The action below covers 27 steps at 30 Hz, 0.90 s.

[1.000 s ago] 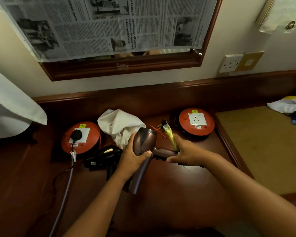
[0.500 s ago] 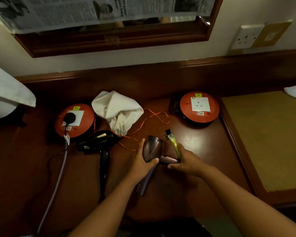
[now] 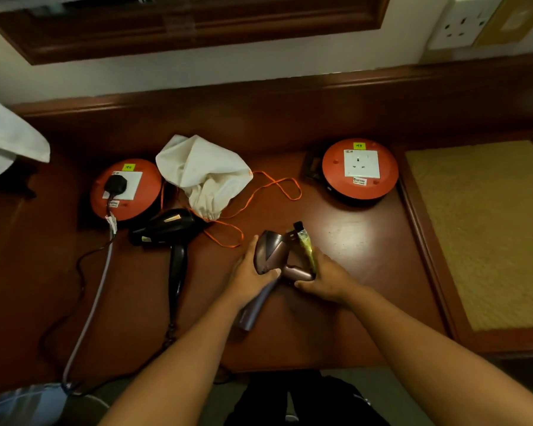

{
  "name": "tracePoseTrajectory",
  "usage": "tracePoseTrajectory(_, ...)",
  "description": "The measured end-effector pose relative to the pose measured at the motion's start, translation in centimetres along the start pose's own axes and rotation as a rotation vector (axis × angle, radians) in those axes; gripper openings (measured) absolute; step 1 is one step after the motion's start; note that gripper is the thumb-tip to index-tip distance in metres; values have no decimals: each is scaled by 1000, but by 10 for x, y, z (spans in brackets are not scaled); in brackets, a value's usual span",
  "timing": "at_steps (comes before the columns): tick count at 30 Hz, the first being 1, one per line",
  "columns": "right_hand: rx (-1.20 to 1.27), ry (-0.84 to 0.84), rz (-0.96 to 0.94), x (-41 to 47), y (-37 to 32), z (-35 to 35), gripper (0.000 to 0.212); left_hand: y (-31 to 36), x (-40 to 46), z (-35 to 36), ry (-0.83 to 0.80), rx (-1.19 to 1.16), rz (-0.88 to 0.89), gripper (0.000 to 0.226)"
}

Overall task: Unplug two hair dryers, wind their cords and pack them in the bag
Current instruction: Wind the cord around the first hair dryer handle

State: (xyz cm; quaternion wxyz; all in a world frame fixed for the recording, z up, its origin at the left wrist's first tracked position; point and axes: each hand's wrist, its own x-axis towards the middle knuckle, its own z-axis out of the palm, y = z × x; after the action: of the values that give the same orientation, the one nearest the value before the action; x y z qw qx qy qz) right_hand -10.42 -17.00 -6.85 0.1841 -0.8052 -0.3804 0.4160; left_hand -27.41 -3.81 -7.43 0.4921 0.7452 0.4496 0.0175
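Gripping the bronze dryer (image 3: 271, 252) mid-desk, both hands; bag (image 3: 205, 173) behind

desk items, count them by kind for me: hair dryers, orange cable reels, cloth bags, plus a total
hair dryers: 2, the black hair dryer lying on the desk and the bronze hair dryer held by the left hand and right hand
orange cable reels: 2, the left reel with a plug in it and the right reel
cloth bags: 1, the white bag
total: 5
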Motion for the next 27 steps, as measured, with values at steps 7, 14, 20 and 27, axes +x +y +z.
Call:
tracePoseTrajectory(7, -20, 44, -42, 2, 3, 1, 88, 7, -1, 4, 36, 29, -7, 99)
tracePoseTrajectory(14, -56, 85, -36, -2, 2, 3, 88, 14, -7, 4, 62, 36, -6, 96)
tracePoseTrajectory(20, -109, 150, -52, -15, 2, 2, 78, 22, -17, 1, 102, 91, 6, 87)
tracePoseTrajectory(27, -53, 217, -114, -29, -22, -6, 70, 28, -37, -20, 124, 104, -4, 61)
